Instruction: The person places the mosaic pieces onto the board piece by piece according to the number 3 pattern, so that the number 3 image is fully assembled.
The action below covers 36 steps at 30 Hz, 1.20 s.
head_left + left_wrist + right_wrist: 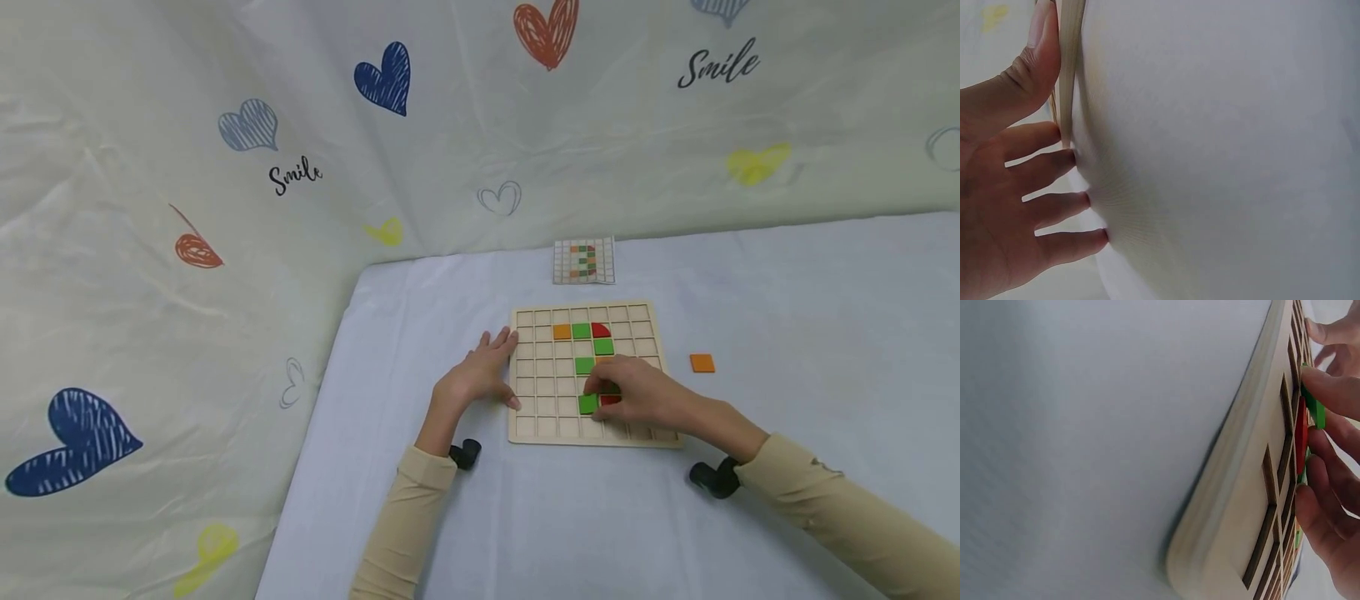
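A wooden grid board (545, 387) lies flat on the table. My right hand (642, 392) pinches a green square tile (587, 405) over the board's lower part. In the right wrist view this tile is tilted above the grid, beside a seated red tile (1301, 433). My left hand (476, 372) touches the board's left edge, fingers spread. The left wrist view shows its thumb (1041, 69) along the board edge and the other fingertips on the cloth. Orange (562, 332), green (581, 331) and red quarter-round (601, 330) tiles fill upper cells. The right hand partly hides tiles beneath it.
One loose orange square tile (702, 363) lies right of the board. Behind the board is a pattern card (584, 261) with a coloured grid. A white cloth (585, 533) covers the table, and a curtain printed with hearts (384, 79) hangs behind and to the left.
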Motion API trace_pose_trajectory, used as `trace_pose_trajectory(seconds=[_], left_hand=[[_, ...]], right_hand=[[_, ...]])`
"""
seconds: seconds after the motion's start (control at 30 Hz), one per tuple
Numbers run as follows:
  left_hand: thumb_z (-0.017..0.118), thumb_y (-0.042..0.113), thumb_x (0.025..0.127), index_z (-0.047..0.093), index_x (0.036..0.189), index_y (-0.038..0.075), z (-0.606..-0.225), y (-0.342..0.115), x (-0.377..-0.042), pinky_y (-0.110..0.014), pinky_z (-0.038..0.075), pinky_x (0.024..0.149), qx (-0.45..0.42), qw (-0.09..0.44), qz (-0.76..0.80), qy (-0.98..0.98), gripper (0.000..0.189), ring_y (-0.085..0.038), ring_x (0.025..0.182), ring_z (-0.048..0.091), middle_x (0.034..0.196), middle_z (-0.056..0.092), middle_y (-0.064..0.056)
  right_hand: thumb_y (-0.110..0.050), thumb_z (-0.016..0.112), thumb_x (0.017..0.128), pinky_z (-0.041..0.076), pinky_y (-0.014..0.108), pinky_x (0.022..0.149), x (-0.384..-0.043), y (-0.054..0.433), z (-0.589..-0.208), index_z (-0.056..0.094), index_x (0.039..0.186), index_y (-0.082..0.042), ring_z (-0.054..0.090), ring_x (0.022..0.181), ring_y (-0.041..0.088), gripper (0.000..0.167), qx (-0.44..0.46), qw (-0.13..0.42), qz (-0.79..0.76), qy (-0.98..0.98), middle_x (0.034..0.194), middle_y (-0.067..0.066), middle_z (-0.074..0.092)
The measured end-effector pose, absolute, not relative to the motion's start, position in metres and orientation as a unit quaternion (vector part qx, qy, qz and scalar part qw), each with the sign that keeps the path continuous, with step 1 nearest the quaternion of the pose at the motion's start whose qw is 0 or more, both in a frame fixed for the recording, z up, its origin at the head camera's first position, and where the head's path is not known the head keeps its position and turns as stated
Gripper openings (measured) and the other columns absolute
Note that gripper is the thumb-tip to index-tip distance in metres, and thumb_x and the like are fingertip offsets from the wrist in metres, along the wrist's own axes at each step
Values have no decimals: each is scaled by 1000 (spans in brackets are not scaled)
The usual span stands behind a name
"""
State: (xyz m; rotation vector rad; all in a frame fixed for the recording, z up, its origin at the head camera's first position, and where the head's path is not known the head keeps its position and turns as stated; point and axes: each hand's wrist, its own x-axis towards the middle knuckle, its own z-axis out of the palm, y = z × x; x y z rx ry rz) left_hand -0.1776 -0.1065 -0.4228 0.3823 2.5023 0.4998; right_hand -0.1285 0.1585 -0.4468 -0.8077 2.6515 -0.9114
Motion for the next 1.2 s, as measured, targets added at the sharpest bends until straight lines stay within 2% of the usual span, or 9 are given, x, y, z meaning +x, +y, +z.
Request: trace_pose_trajectory(seconds=[0.33,0.53,0.63,0.77,0.97,1.2], left_hand=[[92,21,75,17,166,15,-423,-106,-177,-53,13,129,144,277,185,932,119,-31,161,-1,174,7,-3],[92,21,74,18,166,15,-423,-106,-177,-54,13,129,143,275,185,932,118,-32,161,-1,174,8,-3],[92,22,74,18,166,15,-424,-105,-176,-55,14,129,146,273,179,934,118,-32,161,0,174,8,-3],[92,22,74,18,166,14,-424,-105,-176,-55,15,129,146,272,175,935,118,-33,161,0,174,8,-4],[92,21,74,19,166,13,-421,-104,-176,-56,14,129,147,271,179,934,118,-33,161,0,174,8,-5],[92,21,75,18,166,13,-421,-104,-176,-56,14,128,147,273,175,934,118,-33,161,0,174,7,-5]], right_hand=[[-12,90,77,55,34,81,-126,161,-447,76,99,-13,59,88,14,27,-291,99,-312,899,98,-4,69],[-10,87,80,57,30,76,-122,171,-441,76,101,-10,64,88,16,24,-292,81,-329,894,99,-2,72],[-6,86,81,56,26,70,-121,178,-437,76,102,-9,63,84,16,23,-282,69,-344,893,98,-1,73],[-3,83,82,53,22,67,-119,190,-436,76,102,-8,60,81,14,22,-269,56,-359,892,96,-2,72],[-1,79,85,54,23,69,-116,211,-436,75,103,-8,59,82,6,20,-248,33,-363,898,97,-4,74],[0,82,82,50,22,64,-118,235,-439,75,101,-8,55,78,2,22,-228,-16,-326,918,92,-6,72]])
